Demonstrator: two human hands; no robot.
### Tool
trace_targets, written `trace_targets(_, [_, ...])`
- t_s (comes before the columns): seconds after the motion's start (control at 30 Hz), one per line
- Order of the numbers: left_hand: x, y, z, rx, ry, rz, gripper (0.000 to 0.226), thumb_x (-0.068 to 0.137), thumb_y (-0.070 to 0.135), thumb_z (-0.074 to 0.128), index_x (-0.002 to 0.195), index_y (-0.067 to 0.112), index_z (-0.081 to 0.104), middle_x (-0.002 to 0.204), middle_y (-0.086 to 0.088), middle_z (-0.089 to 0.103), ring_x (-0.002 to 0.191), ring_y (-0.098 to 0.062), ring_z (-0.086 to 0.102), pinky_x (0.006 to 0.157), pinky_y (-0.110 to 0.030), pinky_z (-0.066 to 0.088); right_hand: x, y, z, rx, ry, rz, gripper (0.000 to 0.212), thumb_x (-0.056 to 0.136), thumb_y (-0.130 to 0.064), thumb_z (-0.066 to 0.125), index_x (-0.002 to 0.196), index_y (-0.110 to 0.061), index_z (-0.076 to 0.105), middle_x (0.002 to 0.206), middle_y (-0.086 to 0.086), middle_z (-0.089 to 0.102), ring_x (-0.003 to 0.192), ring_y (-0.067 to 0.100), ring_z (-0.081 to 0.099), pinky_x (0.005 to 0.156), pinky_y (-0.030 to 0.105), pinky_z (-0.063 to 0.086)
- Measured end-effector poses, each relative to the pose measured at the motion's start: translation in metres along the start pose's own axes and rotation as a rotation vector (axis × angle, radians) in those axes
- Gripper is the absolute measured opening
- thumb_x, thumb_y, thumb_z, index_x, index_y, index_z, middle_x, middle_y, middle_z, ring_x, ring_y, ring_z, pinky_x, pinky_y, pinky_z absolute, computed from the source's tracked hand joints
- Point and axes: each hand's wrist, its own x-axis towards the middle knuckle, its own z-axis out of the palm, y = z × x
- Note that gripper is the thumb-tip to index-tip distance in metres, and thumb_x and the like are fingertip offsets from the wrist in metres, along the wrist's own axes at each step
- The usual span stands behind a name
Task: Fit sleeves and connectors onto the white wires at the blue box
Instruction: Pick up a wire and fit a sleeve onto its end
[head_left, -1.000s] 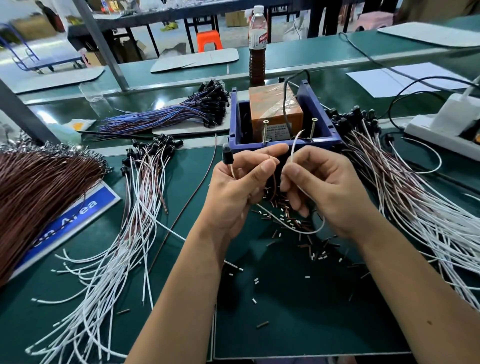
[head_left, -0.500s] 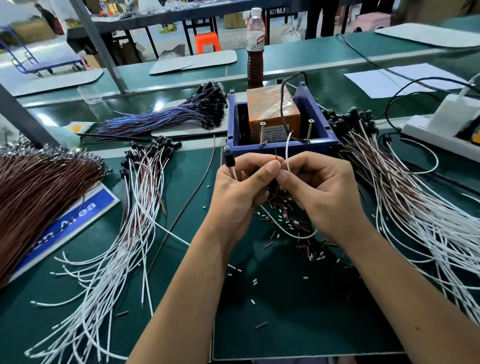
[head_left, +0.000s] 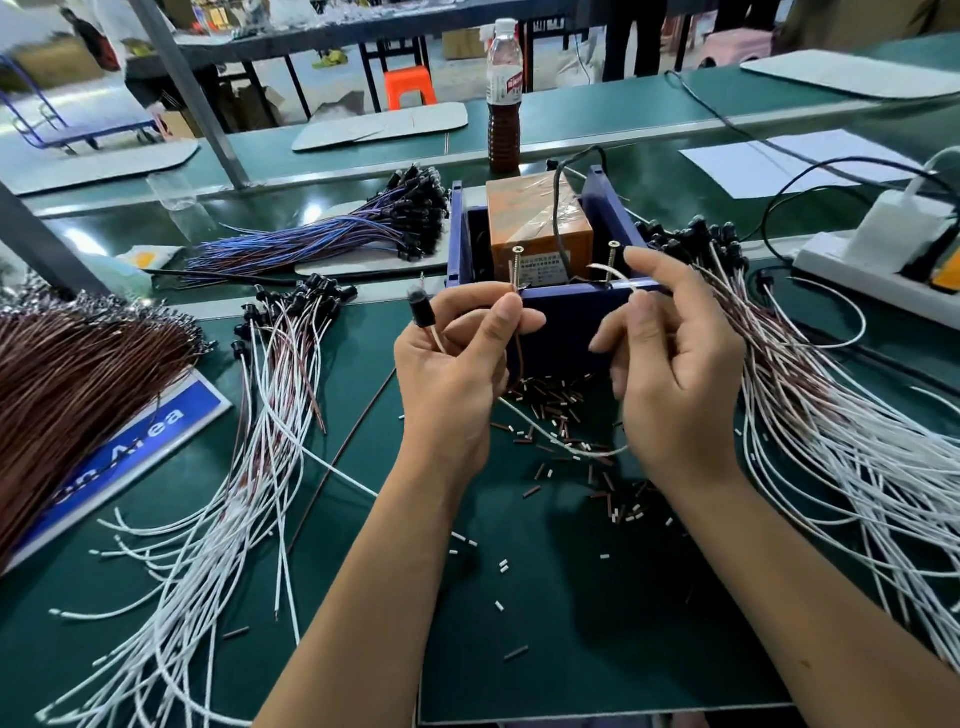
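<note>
While the two hands work just in front of the blue box (head_left: 561, 317), a thin, smooth white wire (head_left: 558, 441) sags in a loose loop between them, low over the green mat (head_left: 571, 623). The left hand (head_left: 452, 374) has its fingers curled, pinching a thin brown wire (head_left: 516, 353) between thumb and forefinger at the foot of one screw, and a small black cylindrical connector (head_left: 418, 307) stands up out of the same fist. The right hand (head_left: 670, 374) pinches the white wire's other end (head_left: 605, 270) with thumb and forefinger, its tip lying beside the second screw, while the remaining fingers curl loosely. The box is hard, square plastic with open top; two slim metal screws (head_left: 516, 267) rise upright from its front wall, and one tan block wrapped in glossy tape (head_left: 537, 218) sits inside.

Scattered on the mat below the hands lie many short, stubby sleeve pieces (head_left: 550, 400), brown and white, too many to count. A fanned bundle of white wires with black caps (head_left: 208, 499) spreads on the left, another bundle (head_left: 831, 415) on the right. Farther left lies a thick brush of brown wires (head_left: 67, 374), and behind it a bundle of blue and purple wires (head_left: 322, 239). One clear plastic bottle of dark liquid (head_left: 504, 98) stands behind the box.
</note>
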Motion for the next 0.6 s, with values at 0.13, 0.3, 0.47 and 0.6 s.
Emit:
trace_targets(0.13, [0.002, -0.005, 0.002, 0.096, 0.171, 0.095, 0.008, 0.093, 0.012, 0.072, 0.085, 0.012, 0.071, 0.080, -0.014, 0.077, 0.044, -0.002, 0.048, 0.049, -0.015, 0.038, -0.001, 0.000, 0.000, -0.088, 0.101, -0.068, 0.028, 0.112, -0.024, 0.046, 0.125, -0.009, 0.065, 0.086, -0.005, 0.074, 0.052, 0.019, 0.060, 0.049, 0.042, 0.048])
trace_targets(0.3, [0.002, -0.010, 0.010, 0.251, 0.270, 0.189, 0.014, 0.093, 0.006, 0.071, 0.083, 0.015, 0.072, 0.078, -0.006, 0.078, 0.061, -0.008, 0.065, 0.059, -0.017, 0.048, 0.002, 0.002, -0.003, -0.172, 0.236, -0.075, 0.025, 0.112, -0.019, 0.048, 0.120, -0.007, 0.068, 0.090, -0.004, 0.075, 0.069, 0.013, 0.067, 0.061, 0.034, 0.053])
trace_targets(0.47, [0.002, -0.010, 0.018, 0.334, 0.305, 0.236, 0.016, 0.092, 0.004, 0.068, 0.082, 0.015, 0.073, 0.077, -0.003, 0.077, 0.073, -0.014, 0.072, 0.073, -0.023, 0.054, 0.010, 0.003, 0.000, -0.259, 0.353, -0.101, 0.016, 0.106, -0.014, 0.060, 0.106, -0.007, 0.074, 0.093, -0.006, 0.072, 0.082, 0.005, 0.066, 0.074, 0.017, 0.049])
trace_targets(0.6, [0.002, -0.011, 0.023, 0.362, 0.342, 0.232, 0.016, 0.092, 0.002, 0.068, 0.082, 0.013, 0.073, 0.075, -0.003, 0.077, 0.072, -0.015, 0.072, 0.073, -0.025, 0.056, 0.014, 0.005, 0.001, -0.283, 0.383, -0.076, 0.012, 0.102, -0.015, 0.065, 0.099, -0.008, 0.075, 0.090, -0.008, 0.068, 0.077, 0.004, 0.060, 0.071, 0.013, 0.044])
